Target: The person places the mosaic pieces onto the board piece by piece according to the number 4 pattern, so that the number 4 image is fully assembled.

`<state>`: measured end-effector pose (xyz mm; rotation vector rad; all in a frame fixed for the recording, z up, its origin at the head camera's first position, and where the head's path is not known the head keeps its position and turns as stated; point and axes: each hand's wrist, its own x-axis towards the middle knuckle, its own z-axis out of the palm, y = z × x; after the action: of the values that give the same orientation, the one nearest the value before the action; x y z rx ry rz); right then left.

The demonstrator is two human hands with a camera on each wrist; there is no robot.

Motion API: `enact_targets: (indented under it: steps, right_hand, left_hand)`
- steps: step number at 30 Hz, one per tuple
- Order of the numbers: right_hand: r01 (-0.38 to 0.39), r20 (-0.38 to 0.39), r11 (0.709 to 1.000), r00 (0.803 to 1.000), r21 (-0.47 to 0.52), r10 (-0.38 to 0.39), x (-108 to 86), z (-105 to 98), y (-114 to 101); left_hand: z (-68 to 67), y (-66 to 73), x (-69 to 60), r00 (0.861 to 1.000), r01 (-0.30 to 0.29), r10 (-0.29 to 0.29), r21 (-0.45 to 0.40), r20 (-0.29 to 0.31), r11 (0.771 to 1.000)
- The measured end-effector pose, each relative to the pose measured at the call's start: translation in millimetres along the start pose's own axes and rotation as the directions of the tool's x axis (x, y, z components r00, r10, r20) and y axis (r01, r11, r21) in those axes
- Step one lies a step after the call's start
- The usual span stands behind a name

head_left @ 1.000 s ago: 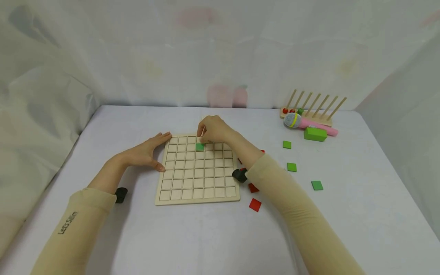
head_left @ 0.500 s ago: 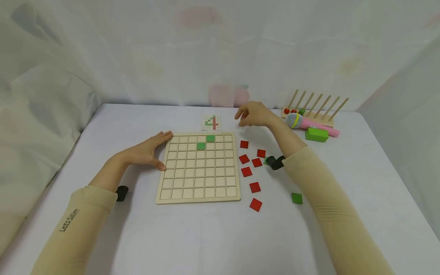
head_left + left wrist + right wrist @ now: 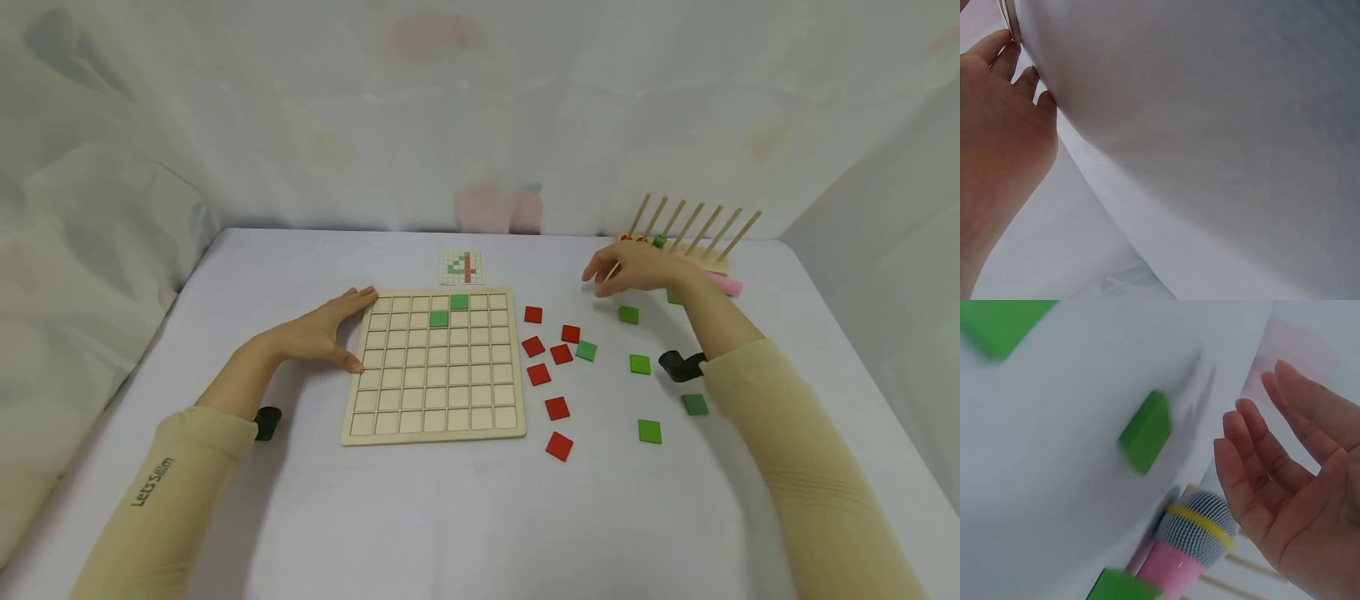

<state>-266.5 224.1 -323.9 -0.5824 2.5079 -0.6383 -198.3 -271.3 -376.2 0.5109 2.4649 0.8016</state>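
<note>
A pale wooden grid board (image 3: 435,367) has two green tiles, one (image 3: 459,302) in its top row and one (image 3: 438,318) in the second row. My left hand (image 3: 311,335) rests at the board's left edge, thumb and fingertips spread along it. In the left wrist view, the left fingers touch the board's edge (image 3: 1011,22). My right hand (image 3: 637,265) hovers with loosely bent fingers and nothing in it, above and left of a green tile (image 3: 628,315). In the right wrist view, its palm faces the microphone (image 3: 1197,528) and a green tile (image 3: 1146,432).
Several red tiles (image 3: 557,408) lie right of the board, with a green tile (image 3: 587,351) beside them. More green tiles (image 3: 649,431) lie farther right. A patterned card (image 3: 461,267) is behind the board. At the back right stand a peg rack (image 3: 701,250) and pink microphone (image 3: 726,284).
My right hand has moved off the board to the right, first past the card, then near the peg rack. A green tile now shows in the board's top row. The left hand stays put.
</note>
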Motion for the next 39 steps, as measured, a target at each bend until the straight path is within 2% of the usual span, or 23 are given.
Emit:
enact_targets:
  steps: [6, 11, 20, 28, 35, 39]
  right_hand:
    - [-0.033, 0.069, 0.999, 0.997, -0.016, 0.034, -18.6, 5, 19]
    - [-0.018, 0.095, 1.000, 0.995, 0.015, 0.016, -25.2, 10, 29]
    - [0.006, 0.064, 1.000, 0.998, -0.008, -0.006, -33.4, 16, 37]
    - [0.032, 0.050, 0.999, 0.998, 0.006, -0.032, -30.5, 19, 43]
    - [0.104, 0.028, 0.994, 0.994, -0.032, -0.103, -28.4, 20, 48]
    - [0.089, 0.022, 0.995, 0.996, -0.044, -0.088, -28.6, 20, 48]
  left_hand:
    - [0.2, -1.4, 0.4, 1.000, -0.006, 0.006, 0.015, -0.005, 1.000]
    - [0.7, -4.1, 0.8, 1.000, -0.016, 0.016, 0.014, -0.011, 1.000]
    - [0.8, -3.5, -1.1, 1.000, -0.015, 0.015, 0.006, -0.010, 1.000]
    - [-0.2, 0.9, -2.2, 1.000, -0.012, 0.012, -0.005, -0.008, 1.000]
    - [1.8, -1.6, 0.6, 1.000, -0.020, 0.020, 0.010, -0.017, 1.000]
    - [1.5, 0.2, 1.1, 1.000, -0.013, 0.013, 0.005, -0.016, 1.000]
